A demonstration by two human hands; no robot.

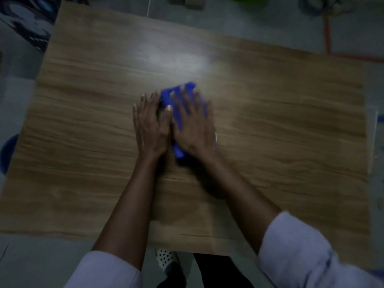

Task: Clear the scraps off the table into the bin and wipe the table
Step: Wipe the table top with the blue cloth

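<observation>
Dim light lay on the wood table (83, 121), with grey floor around it. Right fingers (187, 98) were straight and spread, pressed flat on a blue cloth (178, 90); the right hand (193, 125) was blurred. Left fingers (152, 102) lay straight too, with the left hand (150, 125) flat on the wood and touching the cloth's left edge. The cloth sat near the table's middle. No scraps showed on the top, so clearing looked done and wiping under way; how much was wiped could not be told. A blue round shape (8, 152) by the left edge may have been the bin.
</observation>
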